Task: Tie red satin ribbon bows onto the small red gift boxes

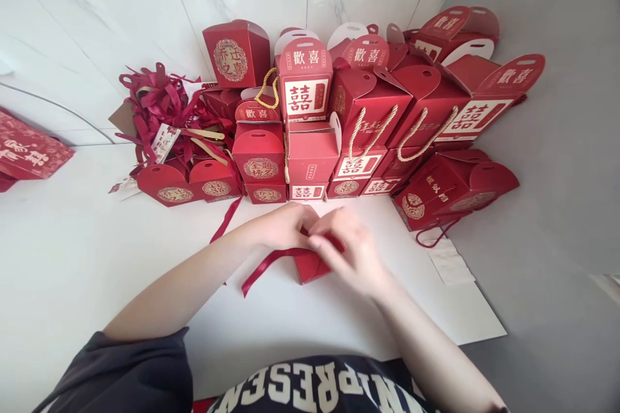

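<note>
A small red gift box [312, 269] stands on the white table in front of me, mostly covered by my hands. My left hand [290, 226] is closed at the top of the box, on a dark red ribbon [264, 269] whose loose end trails left onto the table. From the right, my right hand [352, 250] reaches over the box, its thumb and fingers pinched together close to the left fingertips. Slight motion blur softens the right hand, and what lies in its pinch is hidden.
Red gift boxes [307, 151] are stacked along the tiled wall, some with rope handles. A heap of red ribbons [162, 100] sits at left behind open boxes [177, 190]. Another red box [33, 148] lies far left. White paper [448, 261] rests near the right table edge.
</note>
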A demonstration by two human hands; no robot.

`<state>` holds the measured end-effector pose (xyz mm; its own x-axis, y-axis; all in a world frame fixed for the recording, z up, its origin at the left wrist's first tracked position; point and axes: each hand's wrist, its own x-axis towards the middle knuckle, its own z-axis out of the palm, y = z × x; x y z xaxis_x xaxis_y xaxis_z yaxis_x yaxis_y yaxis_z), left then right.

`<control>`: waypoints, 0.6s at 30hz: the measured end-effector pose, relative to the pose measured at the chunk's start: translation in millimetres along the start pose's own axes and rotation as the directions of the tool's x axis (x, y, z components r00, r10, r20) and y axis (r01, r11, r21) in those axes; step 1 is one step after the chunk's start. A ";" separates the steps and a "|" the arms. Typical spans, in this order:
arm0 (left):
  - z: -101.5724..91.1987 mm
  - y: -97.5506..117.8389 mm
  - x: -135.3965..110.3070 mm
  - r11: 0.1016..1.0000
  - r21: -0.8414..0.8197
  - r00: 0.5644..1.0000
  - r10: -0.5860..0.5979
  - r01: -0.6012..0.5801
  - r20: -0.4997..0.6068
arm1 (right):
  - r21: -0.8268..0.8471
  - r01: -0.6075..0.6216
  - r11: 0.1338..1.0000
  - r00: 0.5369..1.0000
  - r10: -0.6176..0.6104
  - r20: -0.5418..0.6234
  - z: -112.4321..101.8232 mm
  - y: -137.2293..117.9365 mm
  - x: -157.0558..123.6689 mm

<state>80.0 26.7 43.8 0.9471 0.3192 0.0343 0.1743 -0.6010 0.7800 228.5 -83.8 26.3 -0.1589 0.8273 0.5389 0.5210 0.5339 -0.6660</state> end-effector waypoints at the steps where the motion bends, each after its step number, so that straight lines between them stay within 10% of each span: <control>1: -2.9 2.6 1.1 1.000 0.007 0.999 -0.018 0.017 0.038 | 0.001 -0.136 0.991 0.990 0.136 -0.032 -8.4 8.6 1.0; 5: -9.0 14.0 3.8 0.990 0.133 0.994 -0.056 0.043 0.093 | 0.180 -0.392 0.902 0.917 0.368 0.155 -22.7 36.5 3.2; 12: -13.0 22.8 3.1 0.977 0.145 0.971 -0.177 0.154 0.161 | 0.299 -0.400 0.867 0.882 0.274 0.384 -29.0 45.3 2.2; 18: -25.8 20.9 8.9 0.945 0.091 0.900 -0.326 0.313 0.290 | 0.330 -0.318 0.889 0.933 0.232 0.274 -34.7 43.8 -2.6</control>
<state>85.2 35.8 76.6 0.8735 0.2710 -0.4044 0.4859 -0.5352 0.6910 280.8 -68.6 13.6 -0.2575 0.9440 0.2066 0.2369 0.2689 -0.9336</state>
